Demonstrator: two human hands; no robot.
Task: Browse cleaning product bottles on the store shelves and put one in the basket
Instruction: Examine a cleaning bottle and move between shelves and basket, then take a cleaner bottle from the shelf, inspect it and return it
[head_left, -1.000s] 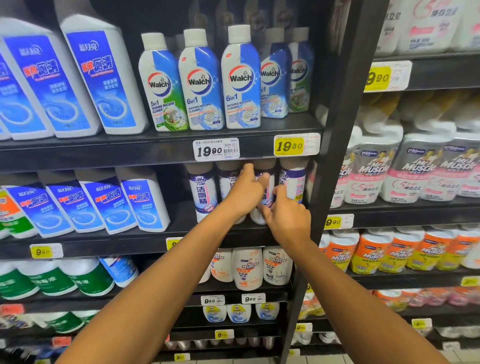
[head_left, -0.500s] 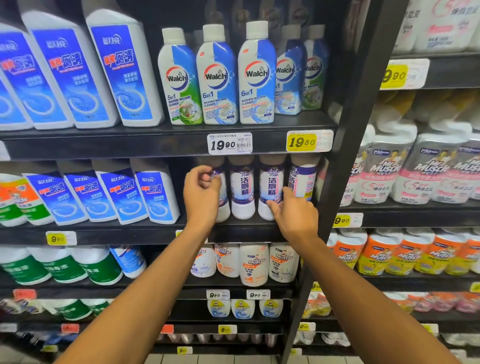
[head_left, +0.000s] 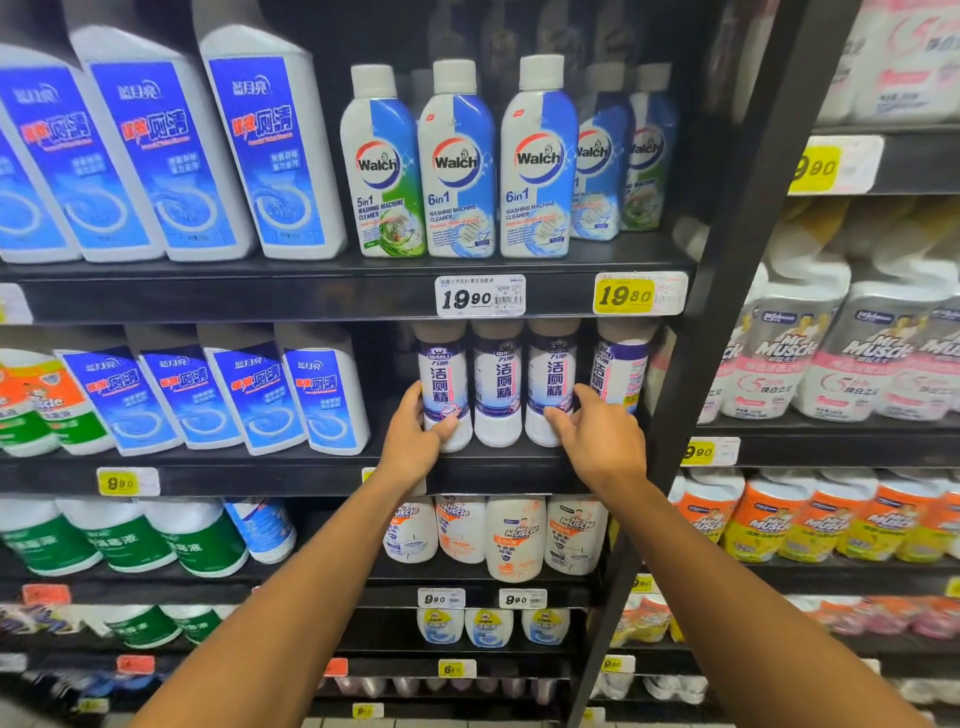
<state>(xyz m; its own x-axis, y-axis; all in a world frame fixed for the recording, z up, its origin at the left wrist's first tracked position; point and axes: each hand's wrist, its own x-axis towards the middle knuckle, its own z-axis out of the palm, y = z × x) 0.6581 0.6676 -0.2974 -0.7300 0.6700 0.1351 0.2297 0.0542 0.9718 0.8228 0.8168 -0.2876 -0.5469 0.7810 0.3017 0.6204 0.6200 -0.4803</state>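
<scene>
So we're still browsing the second shelf (head_left: 311, 475) down, and things are shifting a bit: half a second back our left hand (head_left: 415, 441) was curled up near the neck of the leftmost white-and-purple bottle (head_left: 442, 389), and now it's sliding down and wrapping round that bottle's lower body, thumb across the front, fingers round the left side. Our right hand (head_left: 597, 441) is barely moving. It's hanging at the third bottle (head_left: 550, 384) in that row, fingers reaching onto its lower right side, though whether that grip is really closing or just touching, we honestly can't tell. The four bottles are all standing upright on the shelf, nothing lifted yet, and the row looks tidier than a second ago, when our hands were bunching in the middle. The Walch bottles (head_left: 457, 166) one shelf up are sitting untouched. No basket anywhere in view, so we're guessing it's down low or off to one side. Looks like we're settling on the left bottle, so pulling it out would be next.
</scene>
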